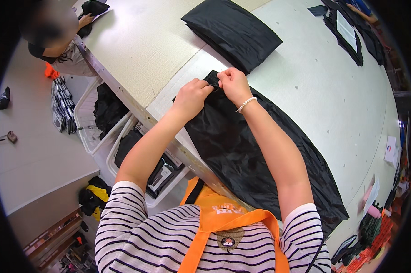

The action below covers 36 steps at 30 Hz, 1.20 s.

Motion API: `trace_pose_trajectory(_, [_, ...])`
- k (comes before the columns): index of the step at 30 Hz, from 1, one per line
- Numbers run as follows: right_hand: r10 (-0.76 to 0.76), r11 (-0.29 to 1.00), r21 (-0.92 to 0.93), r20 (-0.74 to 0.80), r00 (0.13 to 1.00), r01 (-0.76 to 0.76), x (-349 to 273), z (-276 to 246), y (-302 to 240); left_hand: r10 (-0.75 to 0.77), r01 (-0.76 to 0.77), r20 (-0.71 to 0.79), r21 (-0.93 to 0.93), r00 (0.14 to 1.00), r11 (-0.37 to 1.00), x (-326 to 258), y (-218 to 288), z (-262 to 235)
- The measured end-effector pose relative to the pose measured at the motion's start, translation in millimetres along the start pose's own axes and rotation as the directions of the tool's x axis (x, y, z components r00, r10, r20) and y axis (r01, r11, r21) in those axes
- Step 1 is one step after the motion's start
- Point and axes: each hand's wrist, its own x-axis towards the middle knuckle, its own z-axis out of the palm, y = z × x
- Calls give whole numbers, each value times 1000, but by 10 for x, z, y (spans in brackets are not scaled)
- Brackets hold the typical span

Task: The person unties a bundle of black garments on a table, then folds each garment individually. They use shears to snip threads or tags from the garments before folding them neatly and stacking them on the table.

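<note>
A long piece of thin, shiny black clothing (235,145) lies spread on the pale table, running from the middle toward the lower right. It looks like a garment folded lengthwise, but its exact kind is unclear. At its far, narrow end, my left hand (192,98) pinches the black fabric with curled fingers. Close beside it, my right hand (234,84) has thumb and fingertips closed on the same end. A white beaded bracelet circles my right wrist. Just beyond my hands rests a folded black pile of similar shiny fabric (233,34).
The white tabletop (333,104) has its edge along my left. White bins (89,132) with black clothing stand below that edge. A co-worker (55,50) handles a black item at far left. Black clothing with a paper sheet (346,31) lies far right, a small white box (390,149) nearer.
</note>
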Motion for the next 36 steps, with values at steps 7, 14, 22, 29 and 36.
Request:
trace_pose_trajectory(7, [123,920,350,173,977,-178,-645,-173,-132,-191,192,-32,15,981,981,-185,-448,344])
trace_pose_trajectory(14, [-155,961,-67,669,727,267,-2121,63,548,-266,253,-340,-82,902,964,209,33,158])
trace_pose_trajectory(22, [-141,655,-724,-398,906,-216,-1073,-1709,1134,276,-146,491,-285,826,947,-1087,2109,660])
trace_pose_trajectory(29, [-463,739,-674,-522,716,-14,-1399,-1704,1377,164,-112,615,-122,772,986,-1147,2337,915])
trace_pose_trajectory(36, [-151,593,-725,-528,836,-351,-2782,-3209,2055,443,-292,501,-352,744,889,-1011,3675,1353])
